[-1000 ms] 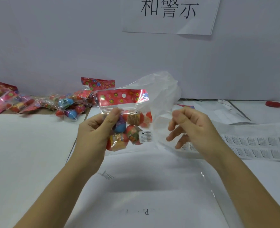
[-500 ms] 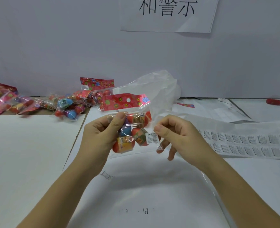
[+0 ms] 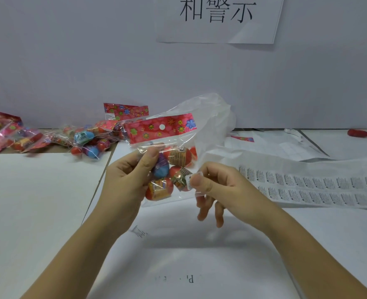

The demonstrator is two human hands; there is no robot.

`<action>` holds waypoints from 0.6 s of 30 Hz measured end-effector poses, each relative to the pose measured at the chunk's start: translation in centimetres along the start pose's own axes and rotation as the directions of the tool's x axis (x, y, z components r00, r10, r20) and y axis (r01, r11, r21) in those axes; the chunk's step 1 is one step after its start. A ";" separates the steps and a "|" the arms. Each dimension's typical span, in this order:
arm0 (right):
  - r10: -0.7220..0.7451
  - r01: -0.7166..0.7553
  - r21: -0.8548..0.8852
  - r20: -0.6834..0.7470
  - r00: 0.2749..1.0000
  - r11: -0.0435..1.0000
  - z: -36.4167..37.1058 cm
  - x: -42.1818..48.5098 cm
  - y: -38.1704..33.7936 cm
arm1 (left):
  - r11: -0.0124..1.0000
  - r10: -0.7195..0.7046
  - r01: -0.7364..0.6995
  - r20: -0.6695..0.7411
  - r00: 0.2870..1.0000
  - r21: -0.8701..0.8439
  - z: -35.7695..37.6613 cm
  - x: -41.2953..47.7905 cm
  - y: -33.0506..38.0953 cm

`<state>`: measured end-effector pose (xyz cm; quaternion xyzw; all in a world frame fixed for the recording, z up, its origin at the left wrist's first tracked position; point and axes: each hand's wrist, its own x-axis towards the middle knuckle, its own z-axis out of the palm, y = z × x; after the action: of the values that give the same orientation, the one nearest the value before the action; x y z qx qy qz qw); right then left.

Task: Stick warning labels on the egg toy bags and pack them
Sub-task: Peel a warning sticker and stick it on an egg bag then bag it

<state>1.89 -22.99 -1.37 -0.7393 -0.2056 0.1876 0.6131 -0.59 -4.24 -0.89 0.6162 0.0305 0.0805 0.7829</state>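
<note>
Item on hand, as I logged it from my remote seat: one egg toy bag (image 3: 162, 128), held up off the table (image 3: 38, 190) at the centre of the view. The left hand (image 3: 130, 180) grasped it from 9 o'clock, thumb and fingers closed on the film just below the header card. The right hand (image 3: 217, 186) pinched its corner at 4 o'clock, with the thumb pressed flat on a small white warning label (image 3: 189, 184) and the remaining fingers hanging loose. Progress, in my judgement: the label for this bag was on and being rubbed down, while packing it was not yet done. A crumpled clear plastic bag (image 3: 212, 117) stood just behind at 1 o'clock, likely the packing bag; I could not tell what it held. A heap of further egg toy bags (image 3: 87, 141) lay at 10 o'clock, labelled or not I could not tell. The label sheet (image 3: 318, 186) at 3 o'clock showed two rows of labels not yet used. Condition of the item: clear film, a red header card printed with flowers and punched with one round hole, and several wrapped eggs inside, mostly red with one blue and purple.
</note>
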 end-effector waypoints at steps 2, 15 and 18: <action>-0.020 0.021 0.014 -0.005 1.000 1.000 0.0 0.0 0.0 | 0.999 -0.011 0.012 0.034 0.999 -0.035 0.0 -0.1 0.0; -0.078 0.078 -0.010 -0.018 0.997 0.997 -0.7 -0.1 -0.8 | 0.997 -0.016 0.016 0.003 1.000 -0.073 -0.9 0.4 0.3; -0.074 0.074 0.006 0.023 0.997 0.997 -0.9 -0.1 -0.9 | 0.997 -0.015 0.014 -0.005 1.000 -0.070 -0.8 0.5 0.1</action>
<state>2.20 -23.69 -0.36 -0.7274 -0.2396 0.1740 0.6191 -0.25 -3.39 -0.91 0.5880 0.0341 0.0774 0.8044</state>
